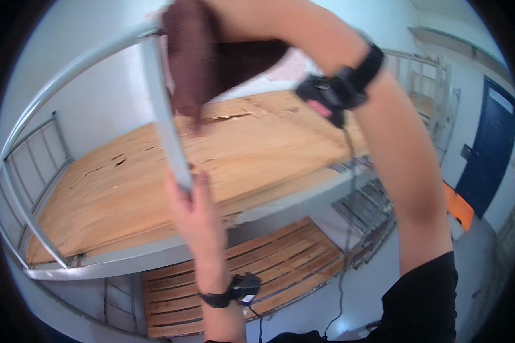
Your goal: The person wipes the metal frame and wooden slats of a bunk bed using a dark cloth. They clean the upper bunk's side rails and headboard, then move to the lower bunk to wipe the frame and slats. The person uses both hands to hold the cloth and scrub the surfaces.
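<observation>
My left hand (195, 206) is wrapped around the lower part of a grey metal guardrail post (165, 115) on the upper bunk. My raised right arm reaches across the top of the view, with the hand at or past the top edge and largely hidden. A dark maroon cloth (193, 55) hangs there beside the post, blurred; the grip on it cannot be made out. Behind lies the upper bunk's plywood board (257, 145), with cracks and splintered spots. Both wrists carry black straps with small wired devices.
The silver guardrail tube (68, 81) curves to the left end of the bunk. Below is a slatted wooden lower bunk (240, 278). At right stand another metal bunk frame (429, 90), an orange object (459, 206) and a blue door (489, 150).
</observation>
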Tool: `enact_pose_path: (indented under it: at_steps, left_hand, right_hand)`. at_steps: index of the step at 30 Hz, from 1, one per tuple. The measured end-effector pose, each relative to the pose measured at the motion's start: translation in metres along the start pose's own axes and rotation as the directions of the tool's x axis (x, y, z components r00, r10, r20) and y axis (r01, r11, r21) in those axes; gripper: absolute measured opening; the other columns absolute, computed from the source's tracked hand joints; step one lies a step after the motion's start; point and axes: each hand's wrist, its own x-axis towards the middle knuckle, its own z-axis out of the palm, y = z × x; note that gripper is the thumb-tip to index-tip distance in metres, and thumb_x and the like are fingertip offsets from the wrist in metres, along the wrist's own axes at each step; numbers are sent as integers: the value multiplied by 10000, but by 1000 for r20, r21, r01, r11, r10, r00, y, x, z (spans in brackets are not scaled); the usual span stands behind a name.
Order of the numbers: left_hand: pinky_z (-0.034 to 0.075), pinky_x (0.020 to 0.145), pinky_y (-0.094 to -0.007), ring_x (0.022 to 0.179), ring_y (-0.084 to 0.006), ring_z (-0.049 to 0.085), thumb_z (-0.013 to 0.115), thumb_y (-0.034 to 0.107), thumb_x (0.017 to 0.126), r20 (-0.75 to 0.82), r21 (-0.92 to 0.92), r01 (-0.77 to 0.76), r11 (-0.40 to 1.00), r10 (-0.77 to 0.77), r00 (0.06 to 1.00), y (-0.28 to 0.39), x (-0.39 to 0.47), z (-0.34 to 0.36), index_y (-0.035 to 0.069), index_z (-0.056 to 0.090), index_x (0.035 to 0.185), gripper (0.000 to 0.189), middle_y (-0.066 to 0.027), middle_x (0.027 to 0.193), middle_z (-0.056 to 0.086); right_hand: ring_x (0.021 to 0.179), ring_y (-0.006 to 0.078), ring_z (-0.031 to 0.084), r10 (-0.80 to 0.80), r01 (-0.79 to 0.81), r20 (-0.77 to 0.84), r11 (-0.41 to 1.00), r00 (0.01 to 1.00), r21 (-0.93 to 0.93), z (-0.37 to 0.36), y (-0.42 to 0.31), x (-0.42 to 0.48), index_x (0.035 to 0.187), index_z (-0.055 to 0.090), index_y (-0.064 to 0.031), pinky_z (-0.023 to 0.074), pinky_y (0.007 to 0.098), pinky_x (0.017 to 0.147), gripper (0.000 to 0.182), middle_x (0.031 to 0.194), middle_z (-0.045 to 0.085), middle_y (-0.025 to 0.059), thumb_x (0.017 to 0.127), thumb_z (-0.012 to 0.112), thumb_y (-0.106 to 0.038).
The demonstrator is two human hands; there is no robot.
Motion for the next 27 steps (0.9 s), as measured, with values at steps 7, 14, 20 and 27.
enact_pose_path:
  at_steps: [7, 14, 20, 27]
  left_hand:
    - [369, 617, -216, 695, -76, 437, 544, 175, 1011, 294, -256, 75, 964, 3, 956, -2, 5, -1, 1, 523, 1291, 331, -17, 849, 498]
    - [390, 678, -233, 749, -99, 449, 534, 104, 982, 336, -309, 102, 946, 8, 942, -3, 0, 1, -29, 517, 1318, 362, -33, 878, 509]
    - [390, 685, -234, 751, -100, 445, 531, 108, 983, 309, -207, 35, 978, 32, 951, 0, 5, -17, -38, 511, 1324, 371, -34, 894, 507]
    - [386, 686, -235, 765, -99, 450, 536, 122, 988, 349, -231, 48, 972, 37, 936, -1, 6, -12, -38, 505, 1336, 384, -34, 900, 504]
  right_hand:
    - [933, 435, 714, -9, 9, -1, 982, 1000, 190, -24, 32, -29, 900, 761, -27, 568, 466, 858, 289, 933, 730, 264, 804, 674, -286]
    - [940, 445, 684, 298, -306, -97, 948, 950, -86, -32, 138, -144, 1043, 663, -54, 539, 475, 832, 259, 973, 713, 238, 892, 672, -265]
    - [927, 461, 669, 260, -257, -222, 966, 940, 41, 3, 142, -152, 1017, 649, -49, 528, 472, 792, 213, 972, 691, 263, 942, 615, -246]
    - [946, 433, 669, 381, -382, -187, 924, 906, 31, -9, 150, -167, 1035, 645, -52, 525, 451, 797, 212, 1020, 694, 256, 957, 618, -247]
